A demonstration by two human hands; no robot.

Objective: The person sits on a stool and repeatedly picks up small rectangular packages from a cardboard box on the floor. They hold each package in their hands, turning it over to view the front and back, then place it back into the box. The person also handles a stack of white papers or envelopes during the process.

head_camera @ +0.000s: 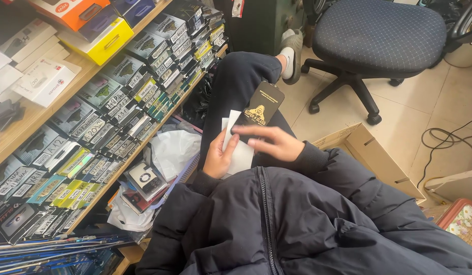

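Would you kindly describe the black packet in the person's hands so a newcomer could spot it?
Beside the wooden shelves, over the dark trouser leg, both hands meet. The flat black packet with gold print juts beyond the right hand, above white sheets in the left hand.

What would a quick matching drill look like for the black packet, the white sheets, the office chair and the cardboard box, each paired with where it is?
Things:
1. black packet
2. white sheets
3. office chair
4. cardboard box

Places:
A. on the tiled floor, right of the lap
B. in the left hand
C. top right, beyond the knee
D. under the right hand fingers, over the thigh

Pairs: 1-D, 2-B, 3-C, 4-A
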